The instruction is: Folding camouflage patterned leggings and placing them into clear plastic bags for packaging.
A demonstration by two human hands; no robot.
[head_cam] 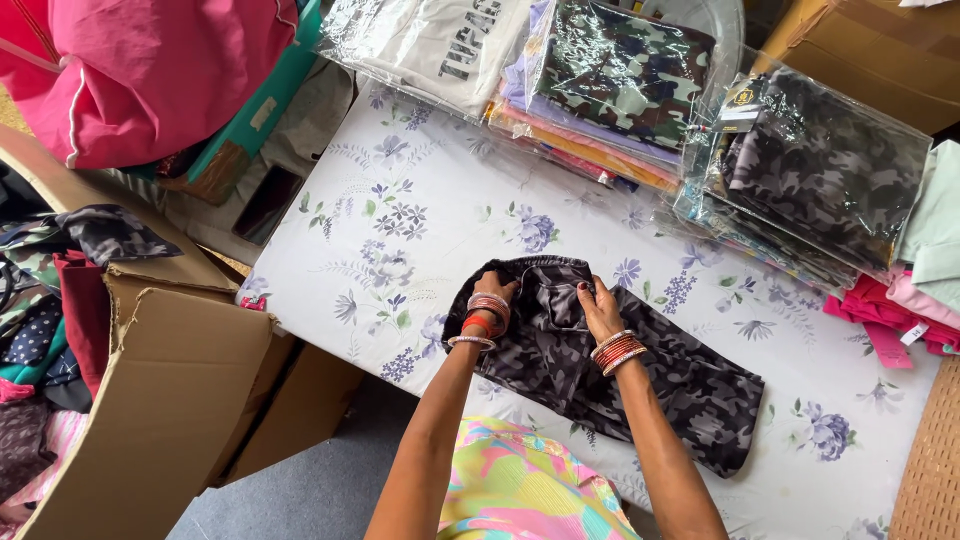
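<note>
A dark grey camouflage garment (640, 375) lies flat on a white sheet with purple flowers (420, 200). My left hand (497, 289) presses on the garment's upper left edge, fingers tucked into the fabric. Gripping a fold at the garment's top middle is my right hand (598, 303). Both wrists carry red and silver bangles.
Stacks of clothes packed in clear plastic (810, 170) line the far side and right of the sheet. An open cardboard box (170, 400) full of clothes stands at the left. A pink fabric bundle (150, 70) sits at the top left, a brown carton (880, 50) at the top right.
</note>
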